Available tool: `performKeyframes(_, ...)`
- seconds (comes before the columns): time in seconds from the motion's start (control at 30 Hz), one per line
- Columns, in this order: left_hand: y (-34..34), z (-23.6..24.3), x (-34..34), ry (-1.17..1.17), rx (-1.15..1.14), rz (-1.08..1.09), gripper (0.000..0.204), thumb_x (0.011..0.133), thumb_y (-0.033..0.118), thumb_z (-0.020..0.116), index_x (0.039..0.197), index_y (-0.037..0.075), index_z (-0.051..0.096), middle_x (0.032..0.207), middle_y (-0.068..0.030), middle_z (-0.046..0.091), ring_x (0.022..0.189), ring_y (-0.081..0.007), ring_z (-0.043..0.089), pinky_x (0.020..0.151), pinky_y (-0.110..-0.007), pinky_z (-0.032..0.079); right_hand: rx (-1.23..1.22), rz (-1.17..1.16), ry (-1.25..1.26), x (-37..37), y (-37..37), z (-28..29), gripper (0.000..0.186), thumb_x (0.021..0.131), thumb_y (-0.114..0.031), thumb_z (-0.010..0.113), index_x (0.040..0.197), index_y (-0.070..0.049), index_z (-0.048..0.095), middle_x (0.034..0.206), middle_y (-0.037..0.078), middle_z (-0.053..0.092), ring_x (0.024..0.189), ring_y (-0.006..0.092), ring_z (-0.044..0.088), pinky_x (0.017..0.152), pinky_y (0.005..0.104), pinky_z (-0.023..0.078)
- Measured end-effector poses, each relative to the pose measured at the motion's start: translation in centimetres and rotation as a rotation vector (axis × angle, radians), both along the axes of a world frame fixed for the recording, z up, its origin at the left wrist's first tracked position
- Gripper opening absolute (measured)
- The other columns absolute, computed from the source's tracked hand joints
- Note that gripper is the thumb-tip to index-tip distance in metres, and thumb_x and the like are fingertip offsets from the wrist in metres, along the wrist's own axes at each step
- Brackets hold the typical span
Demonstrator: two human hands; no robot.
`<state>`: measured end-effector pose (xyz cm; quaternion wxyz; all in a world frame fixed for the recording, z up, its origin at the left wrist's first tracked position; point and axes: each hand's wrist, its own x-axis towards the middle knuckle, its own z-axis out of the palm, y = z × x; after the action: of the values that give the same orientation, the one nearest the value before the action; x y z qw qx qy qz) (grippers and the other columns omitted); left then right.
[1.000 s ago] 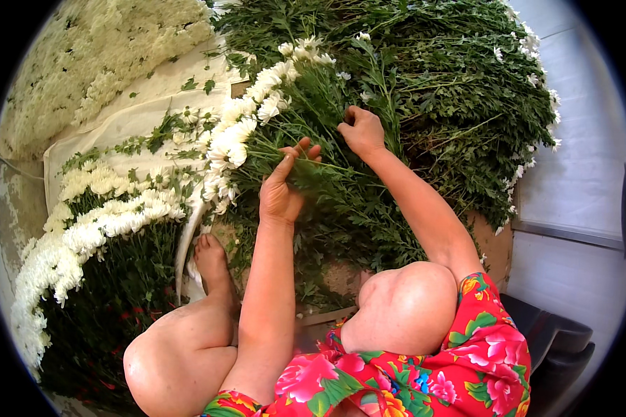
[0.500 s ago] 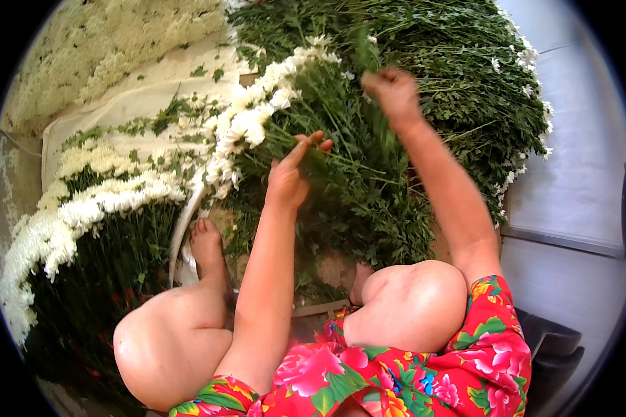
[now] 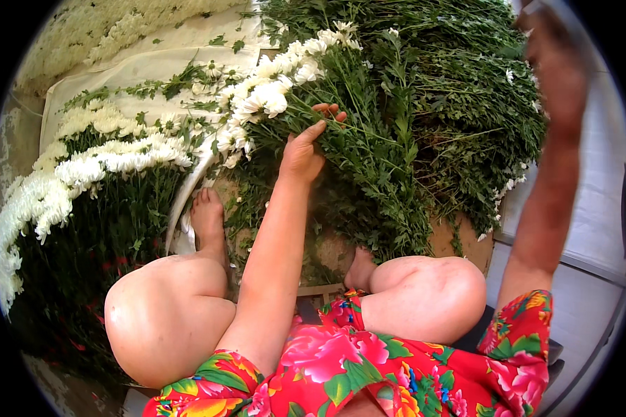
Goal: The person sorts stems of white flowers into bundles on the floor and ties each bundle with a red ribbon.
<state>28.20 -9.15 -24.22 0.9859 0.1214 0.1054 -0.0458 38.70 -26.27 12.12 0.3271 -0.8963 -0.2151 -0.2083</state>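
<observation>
My left hand [image 3: 305, 153] is wrapped round the stems of a bunch of white chrysanthemums [image 3: 266, 99]. The blooms of the bunch lie to the left of my fingers, and its leafy green stems [image 3: 372, 156] spread out to the right. My right hand [image 3: 555, 52] is raised at the far upper right, at the edge of the large heap of leafy stems [image 3: 459, 90]. It is blurred and dark there, so its fingers and anything in them cannot be made out.
On the left stands a dense row of white chrysanthemums [image 3: 83, 170]. A cream cloth [image 3: 146, 80] with loose leaves lies behind it, and more white blooms [image 3: 111, 28] fill the far left. My bare feet flank brown cardboard [image 3: 337, 264]. A pale panelled surface [image 3: 591, 208] runs along the right.
My right hand has swung from above the bunch out to the far upper right. My left hand stays on the stems, shifted slightly right in the picture.
</observation>
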Motion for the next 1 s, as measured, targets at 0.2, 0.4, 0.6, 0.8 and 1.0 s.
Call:
performKeyframes(0.2,-0.4,-0.1,0.0,-0.112,-0.033,-0.030,0.041,0.102,0.005,0.053,0.143,0.006,0.053,0.147,-0.0130,0.057,0.139,-0.0305,0.054,0.112,-0.049,0.050,0.225,0.053,0.572,-7.0,-4.2,-22.3,0.021,0.098,-0.007,0.070,0.119,-0.007,0.074,0.105,0.003,0.077,0.089,0.0083,0.064,0.081,0.0249,0.053)
performKeyframes(0.4,0.5,0.0,0.0,-0.154,-0.021,-0.034,0.051,0.099,0.006,0.057,0.149,0.002,0.048,0.152,-0.0142,0.052,0.144,-0.0333,0.048,0.116,-0.051,0.045,-0.091,0.243,0.162,-7.3,-2.6,-29.6,0.024,0.095,-0.003,0.072,0.119,-0.003,0.071,0.111,0.008,0.072,0.103,0.0206,0.066,0.083,0.0299,0.055)
performKeyframes(0.6,-0.4,0.5,0.7,-0.155,-0.068,-0.083,0.052,0.098,0.006,0.059,0.149,0.003,0.047,0.153,-0.0159,0.051,0.145,-0.0355,0.046,0.117,-0.053,0.043,0.006,0.240,0.309,-6.5,-2.8,-30.3,0.027,0.089,-0.001,0.070,0.116,-0.004,0.071,0.106,0.014,0.073,0.095,0.0333,0.067,0.086,0.0399,0.054)
performKeyframes(0.8,0.1,-0.7,0.3,-0.092,-0.045,-0.039,0.054,0.098,0.006,0.061,0.150,0.004,0.046,0.152,-0.0167,0.051,0.144,-0.0365,0.046,0.117,-0.052,0.044,0.251,0.091,0.569,-5.2,-5.4,-28.5,0.030,0.099,-0.007,0.065,0.127,0.002,0.067,0.111,0.011,0.076,0.097,0.0124,0.068,0.088,0.0288,0.053)
performKeyframes(1.0,-0.1,-1.0,0.4,-0.085,-0.048,-0.019,0.055,0.098,0.010,0.063,0.150,0.005,0.047,0.152,-0.0135,0.052,0.141,-0.0326,0.051,0.115,-0.050,0.045,0.130,0.052,0.713,-9.2,-2.8,-23.2,0.039,0.105,-0.026,0.063,0.130,0.005,0.064,0.106,0.010,0.075,0.095,0.0123,0.063,0.086,0.0276,0.051)
